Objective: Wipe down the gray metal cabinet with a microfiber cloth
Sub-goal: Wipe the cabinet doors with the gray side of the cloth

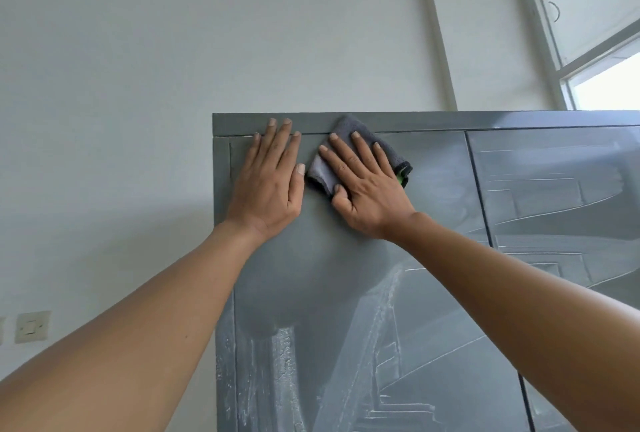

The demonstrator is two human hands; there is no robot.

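The gray metal cabinet [433,275] fills the lower right of the head view, its two doors meeting at a seam on the right. A folded gray microfiber cloth [349,126] with a green tag lies flat against the top of the left door, reaching the upper rim. My right hand [363,185] presses it there with straight, spread fingers and the thumb against its lower edge. My left hand [268,182] rests flat on the door just left of the cloth, fingertips over the top seam.
A pale wall [173,50] stands behind and left of the cabinet, with a light switch [32,326] low on the left. A window frame [561,50] and bright pane are at the upper right. The doors carry streaky reflections.
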